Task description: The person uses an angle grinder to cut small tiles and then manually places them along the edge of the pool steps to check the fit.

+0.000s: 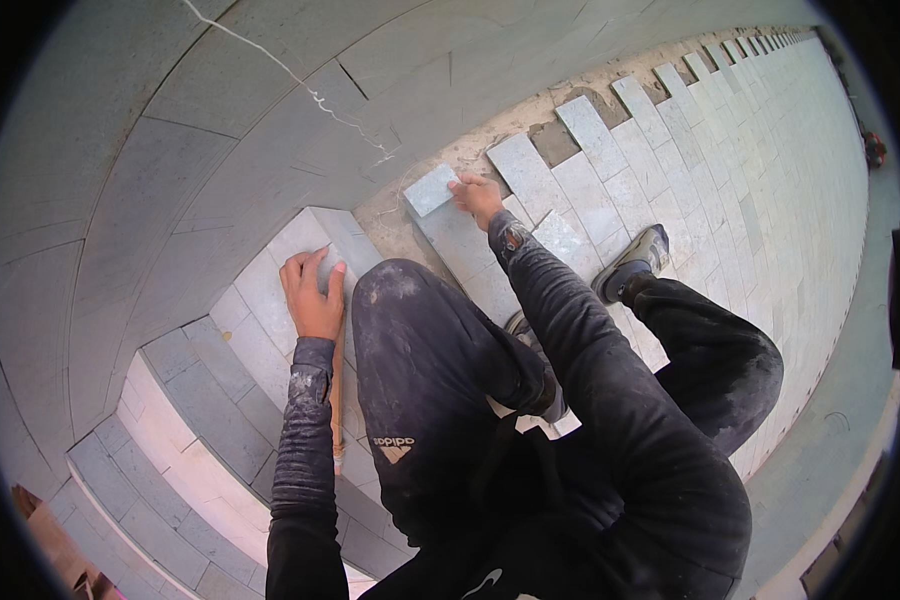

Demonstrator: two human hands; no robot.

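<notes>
Head camera looked down on a pavement of pale grey stone blocks laid in staggered rows, running off toward the upper right. Beside it ran a strip of bare sandy bedding, and beyond that lay large grey stone slabs, one crossed by a thin white crack. At lower left, more blocks stepped down in bands.

The person's dark trousered knee covered much of the middle, hiding the paving under it. A wooden handle showed beside the left forearm; its head could not be made out. The fisheye rim cut off the far rows.

The right hand rested with fingers curled on the edge of a loose paving block, a pale grey rectangle lying flat at the end of the laid row, touching the bedding. The left hand was pressed flat, fingers together, on the corner of a light block. A grey shoe stood on the paving.
</notes>
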